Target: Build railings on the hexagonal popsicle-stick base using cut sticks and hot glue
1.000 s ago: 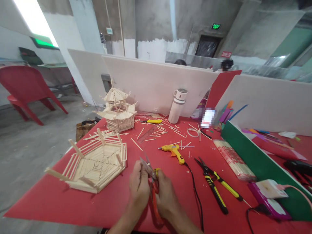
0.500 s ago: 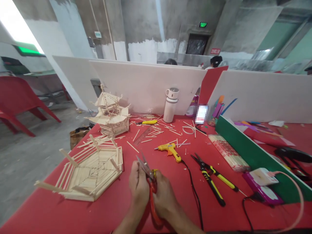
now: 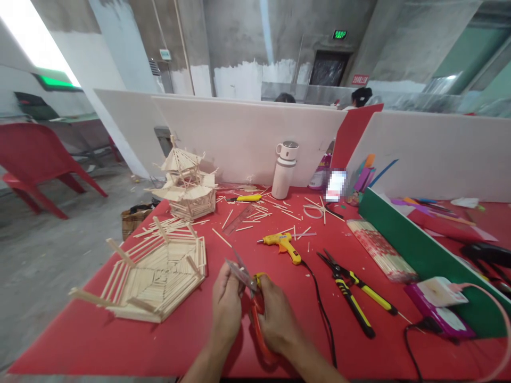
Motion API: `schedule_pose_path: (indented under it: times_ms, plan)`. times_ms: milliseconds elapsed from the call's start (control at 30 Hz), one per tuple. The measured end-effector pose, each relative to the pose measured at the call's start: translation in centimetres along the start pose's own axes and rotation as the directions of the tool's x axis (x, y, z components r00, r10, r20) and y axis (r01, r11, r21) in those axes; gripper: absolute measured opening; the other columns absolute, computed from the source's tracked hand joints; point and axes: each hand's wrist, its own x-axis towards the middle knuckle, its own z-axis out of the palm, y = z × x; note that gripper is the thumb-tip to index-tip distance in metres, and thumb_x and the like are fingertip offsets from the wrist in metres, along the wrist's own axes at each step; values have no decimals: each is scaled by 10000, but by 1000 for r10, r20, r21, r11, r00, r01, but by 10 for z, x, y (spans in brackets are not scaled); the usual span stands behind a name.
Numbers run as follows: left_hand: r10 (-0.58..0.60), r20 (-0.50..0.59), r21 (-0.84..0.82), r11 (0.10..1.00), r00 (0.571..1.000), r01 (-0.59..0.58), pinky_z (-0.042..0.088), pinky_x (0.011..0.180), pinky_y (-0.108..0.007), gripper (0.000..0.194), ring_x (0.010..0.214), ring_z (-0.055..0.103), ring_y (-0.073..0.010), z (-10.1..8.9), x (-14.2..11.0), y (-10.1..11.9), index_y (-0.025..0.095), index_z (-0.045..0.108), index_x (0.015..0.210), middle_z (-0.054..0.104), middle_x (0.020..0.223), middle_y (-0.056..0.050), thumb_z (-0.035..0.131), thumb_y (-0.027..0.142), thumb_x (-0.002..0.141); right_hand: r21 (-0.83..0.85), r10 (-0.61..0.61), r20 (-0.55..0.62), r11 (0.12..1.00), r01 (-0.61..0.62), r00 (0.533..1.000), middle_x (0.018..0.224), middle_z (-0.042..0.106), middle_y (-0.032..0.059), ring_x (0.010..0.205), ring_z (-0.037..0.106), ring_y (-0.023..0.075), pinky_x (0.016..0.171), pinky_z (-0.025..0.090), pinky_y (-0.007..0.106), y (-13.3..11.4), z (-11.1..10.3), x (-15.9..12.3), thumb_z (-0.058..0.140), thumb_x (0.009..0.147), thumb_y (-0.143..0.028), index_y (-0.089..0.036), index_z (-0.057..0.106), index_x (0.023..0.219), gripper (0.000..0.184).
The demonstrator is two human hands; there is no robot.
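My right hand (image 3: 275, 311) is wrapped round red-handled shears (image 3: 260, 327), whose metal blades stand apart and point away and slightly left. Close by the blades, my left hand (image 3: 227, 298) is closed, its fingertips pinched together; what they hold is hidden, though a small pale bit shows between the blades. To the left sits an octagonal wooden stick frame (image 3: 159, 282) with several upright posts. Beyond the hands lies a yellow glue gun (image 3: 282, 246). Black-and-yellow pliers (image 3: 345, 287) lie to the right with jaws apart.
A stick pagoda model (image 3: 187, 186) stands at the back left, near a yellow utility knife (image 3: 248, 198) and scattered sticks. Behind are a white bottle (image 3: 284, 173) and a phone (image 3: 336, 185). Bundled sticks (image 3: 381, 250), a green divider (image 3: 423, 255) and a power strip (image 3: 439, 314) line the right.
The view has shifted slightly, so the table things appear a little further right. The shears' blades have turned a little; both hands keep nearly the same place together.
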Motion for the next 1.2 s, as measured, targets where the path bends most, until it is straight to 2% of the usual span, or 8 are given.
schedule_pose_path:
  times_ms: [267, 367, 567, 633, 767, 967, 1200]
  plan:
    - [-77, -104, -100, 993, 992, 67, 431, 504, -189, 342, 492, 482, -76, 11, -4, 0, 191, 536, 701, 535, 570, 66, 758, 450, 667, 35, 56, -25, 998, -55, 998, 727, 604, 13, 628, 556, 186, 568, 326, 254, -2, 5, -3, 502, 726, -130, -220, 504, 867, 167]
    - [-127, -128, -111, 987, 984, 113, 449, 519, -197, 339, 497, 503, -83, 12, -4, 1, 190, 546, 695, 547, 565, 63, 766, 442, 638, 20, 56, -30, 998, -55, 998, 726, 588, 9, 639, 552, 184, 579, 330, 257, -1, 4, -3, 495, 730, -139, -217, 503, 895, 183]
    - [-234, -166, -148, 966, 958, 211, 458, 537, -186, 316, 518, 539, -85, 14, -5, 12, 187, 543, 663, 570, 581, 55, 790, 366, 579, -95, -117, -103, 990, 107, 988, 851, 569, 36, 766, 532, 202, 667, 359, 285, 13, -3, 5, 505, 669, -134, -211, 473, 920, 265]
    - [-262, -158, -162, 958, 952, 236, 430, 507, -172, 308, 477, 498, -66, 14, -5, 16, 186, 531, 649, 550, 561, 65, 793, 331, 574, -119, -134, -87, 985, 124, 987, 846, 572, 35, 758, 531, 206, 664, 351, 291, 17, -4, 7, 510, 675, -135, -216, 462, 910, 254]
    - [-307, -114, -163, 944, 945, 287, 345, 433, -153, 304, 403, 403, -43, 14, -7, 19, 196, 476, 612, 481, 499, 83, 761, 303, 600, -122, -81, -33, 990, 77, 996, 816, 595, 31, 720, 548, 213, 628, 331, 290, 21, -1, 4, 512, 675, -117, -220, 452, 920, 272]
    - [-302, -109, -154, 946, 947, 285, 209, 386, -148, 329, 378, 294, -27, 15, -7, 14, 200, 424, 601, 369, 470, 105, 737, 297, 626, -108, -42, -33, 993, 38, 999, 803, 591, 29, 691, 540, 208, 608, 319, 288, 20, 2, -1, 514, 672, -126, -219, 439, 926, 280]
    - [-331, 1, -74, 941, 944, 330, 170, 408, -153, 376, 406, 241, -21, 6, -2, 12, 199, 390, 606, 328, 493, 109, 734, 344, 648, -150, -208, -96, 970, 193, 973, 876, 528, 37, 804, 501, 205, 706, 361, 300, 28, -2, 7, 491, 673, -121, -215, 426, 923, 275]
